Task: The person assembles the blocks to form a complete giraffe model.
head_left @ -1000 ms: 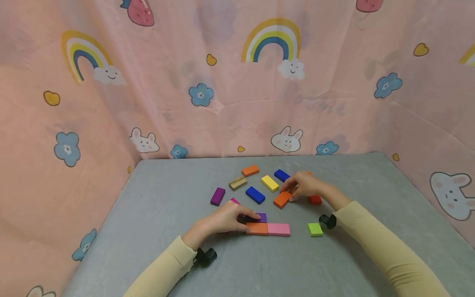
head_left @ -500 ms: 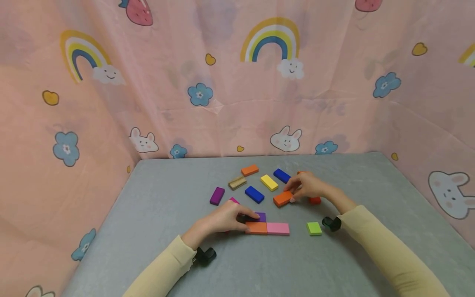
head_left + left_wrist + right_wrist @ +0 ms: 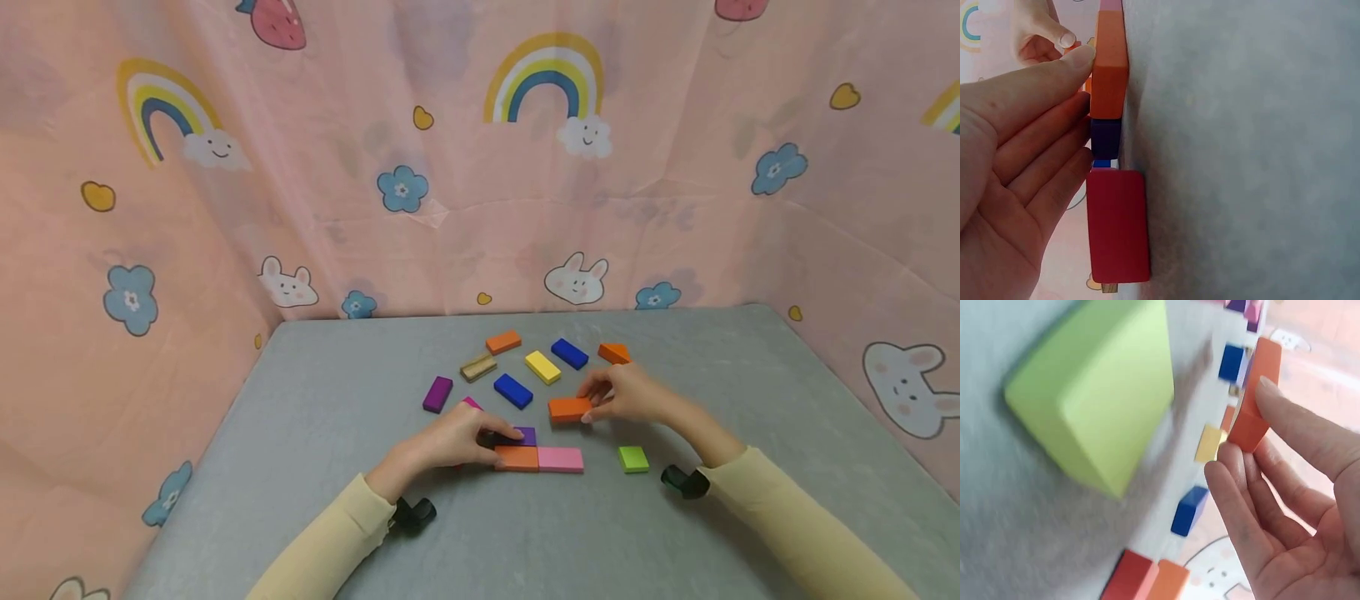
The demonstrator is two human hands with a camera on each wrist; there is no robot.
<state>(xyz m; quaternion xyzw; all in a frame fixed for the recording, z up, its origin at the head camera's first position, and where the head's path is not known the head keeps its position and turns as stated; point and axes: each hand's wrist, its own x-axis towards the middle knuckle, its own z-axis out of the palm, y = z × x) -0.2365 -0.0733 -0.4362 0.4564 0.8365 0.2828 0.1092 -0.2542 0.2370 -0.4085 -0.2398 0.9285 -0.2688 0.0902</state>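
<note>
In the head view, my right hand [image 3: 630, 393] pinches one end of an orange block [image 3: 567, 409] between thumb and fingers; the right wrist view shows this orange block [image 3: 1260, 394] lifted off the table. My left hand [image 3: 457, 437] rests on a small group of blocks. Its thumb touches the edge of another orange block [image 3: 516, 458], while its fingers lie on a purple block [image 3: 528, 436] just behind. A pink block [image 3: 560, 460] sits end to end with that orange one. Beside the left hand, a red block [image 3: 1117, 225] shows in the left wrist view.
Behind the hands lie blue [image 3: 513, 391], yellow [image 3: 542, 367], dark purple [image 3: 438, 394] and wood-coloured [image 3: 478, 367] blocks, plus an orange triangular one [image 3: 614, 353]. A lime green block [image 3: 633, 459] lies right of the pink one. Printed pink cloth [image 3: 465, 208] borders the grey table [image 3: 360, 367].
My right hand has drawn nearer with the orange block and turned it from slanted to roughly level across. The triangular orange block behind has come into view. My left hand stays in place.
</note>
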